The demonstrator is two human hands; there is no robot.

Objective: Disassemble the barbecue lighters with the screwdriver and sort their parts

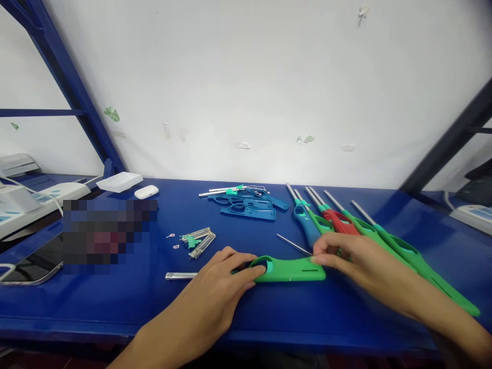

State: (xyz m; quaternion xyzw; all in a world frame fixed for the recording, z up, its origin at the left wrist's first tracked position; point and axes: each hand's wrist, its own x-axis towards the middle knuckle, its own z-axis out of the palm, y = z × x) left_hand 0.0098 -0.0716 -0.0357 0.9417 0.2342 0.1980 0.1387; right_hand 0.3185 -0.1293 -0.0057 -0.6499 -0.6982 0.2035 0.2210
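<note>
A green lighter handle (290, 270), lying flat on the blue worktop (269, 312), is pinched at either end by the left hand (221, 279) and right hand (346, 259), whose light grips could let it slide toward the thin metal rod (294, 245).

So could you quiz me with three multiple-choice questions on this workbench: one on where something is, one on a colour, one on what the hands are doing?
1. Where do the blue handle shells lie?
A. behind the hands, near the wall
B. at the front edge
C. on the floor

2. What colour is the lighter between the hands?
A. red
B. green
C. yellow

3. How is that lighter placed?
A. lifted in the air
B. standing upright
C. lying flat on the table, touched at both ends

Answers: 1 A, they sit farther back; 2 B, its body is green; 3 C, the left hand and right hand each touch an end.
</note>
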